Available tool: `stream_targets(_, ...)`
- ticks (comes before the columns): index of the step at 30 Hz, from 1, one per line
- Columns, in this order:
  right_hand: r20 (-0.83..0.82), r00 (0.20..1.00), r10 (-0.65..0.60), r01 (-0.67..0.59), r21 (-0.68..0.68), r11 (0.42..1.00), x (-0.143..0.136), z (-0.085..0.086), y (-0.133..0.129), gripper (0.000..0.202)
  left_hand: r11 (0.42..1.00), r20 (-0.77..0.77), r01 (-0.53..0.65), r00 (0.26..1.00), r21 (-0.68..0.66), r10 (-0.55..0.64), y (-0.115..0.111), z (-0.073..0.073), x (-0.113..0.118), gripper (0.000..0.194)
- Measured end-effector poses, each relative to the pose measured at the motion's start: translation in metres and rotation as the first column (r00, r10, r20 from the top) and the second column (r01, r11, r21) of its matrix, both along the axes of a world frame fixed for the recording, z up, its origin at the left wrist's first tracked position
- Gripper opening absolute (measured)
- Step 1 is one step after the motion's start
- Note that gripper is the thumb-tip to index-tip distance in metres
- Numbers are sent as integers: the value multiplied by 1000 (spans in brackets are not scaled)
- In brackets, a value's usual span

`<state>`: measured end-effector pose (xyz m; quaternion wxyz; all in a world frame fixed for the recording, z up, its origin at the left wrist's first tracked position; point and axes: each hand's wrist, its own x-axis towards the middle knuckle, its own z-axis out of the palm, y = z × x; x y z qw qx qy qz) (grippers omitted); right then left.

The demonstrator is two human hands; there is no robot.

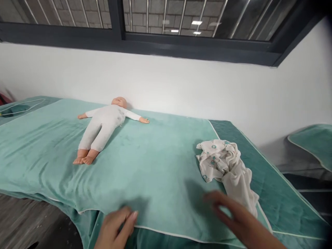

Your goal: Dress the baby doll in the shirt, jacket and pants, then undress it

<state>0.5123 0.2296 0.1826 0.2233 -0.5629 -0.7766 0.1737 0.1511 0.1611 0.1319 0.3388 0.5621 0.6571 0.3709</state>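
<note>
My left hand (116, 225) hovers over the front edge of the green blanket (155, 162). Its fingers are loosely curled with the thumb a little apart, and nothing shows in them. My right hand (233, 212) is further right, slightly blurred, thumb and forefinger bent with a gap between them, holding nothing visible. Just beyond it lies a crumpled white cloth (225, 162) with small teal prints, perhaps a garment; the hand partly overlaps it in view. A baby doll (106, 119) in a white bodysuit lies on its back at the far left, arms spread, feet towards me.
Behind the bed stands a white wall (168, 86) with a dark-framed window (145, 45) and metal bars above. A darker green cover (272, 186) shows at the right end. Another green cushion-like piece (313, 141) is at far right. Dark floor (33, 221) shows lower left.
</note>
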Motion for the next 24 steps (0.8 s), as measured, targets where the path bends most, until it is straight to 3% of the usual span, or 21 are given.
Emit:
stream_targets(1,53,998,41,-45,66,997,0,1,20,32,998,25,46,999,36,-47,20,0,6,47)
stream_targets(2,114,993,-16,-2,163,987,0,1,40,37,996,47,64,997,68,-67,42,2,12,48)
stream_targets(5,259,921,-290,204,315,927,-7,-8,90,47,988,129,74,987,139,-92,112,9,38,50)
stream_targets(7,275,873,-403,297,356,886,-14,-22,109,40,992,138,28,989,121,-44,152,9,55,50)
stream_targets(10,266,852,-450,294,467,834,-23,-43,119,29,985,34,30,999,167,-36,193,3,72,44)
stream_targets(13,257,849,-462,294,497,816,-25,-51,118,24,979,38,72,996,193,-81,209,-3,75,40)
stream_targets(18,196,861,-469,322,503,802,-24,-48,117,23,986,195,43,978,163,-74,210,-6,70,38)
stream_targets(24,129,778,-615,478,515,712,-27,-46,114,48,982,206,65,973,179,-102,208,-5,70,36)
